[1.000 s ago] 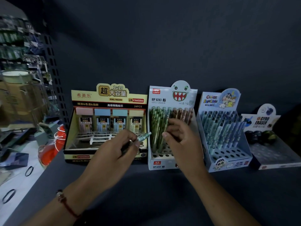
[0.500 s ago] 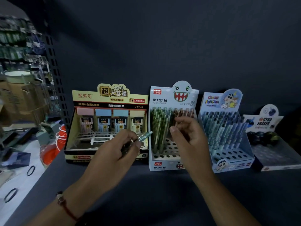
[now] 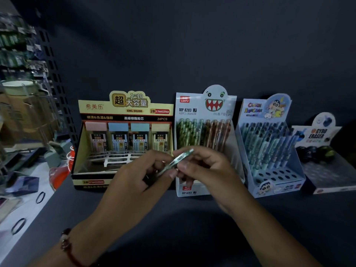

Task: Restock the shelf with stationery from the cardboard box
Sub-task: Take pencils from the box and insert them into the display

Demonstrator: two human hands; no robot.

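Currently pinching one pencil (image 3: 178, 160) between left hand (image 3: 134, 182) and right hand (image 3: 210, 170), near the monster-face display box (image 3: 206, 105); risk of dropping during handover or missing a free hole through misalignment.

Left hand (image 3: 134, 182) and right hand (image 3: 208, 170) cover the near front of the monster pencil box (image 3: 204, 112) and the right near corner of the lead box (image 3: 123, 120). Lower end of the pencil (image 3: 179, 159) lost inside the left fist. Both forearms cut off by the near edge. Far-left racks (image 3: 17, 45) blurred, goods unreadable. Small print on the eraser box (image 3: 319, 135) too dim to read.
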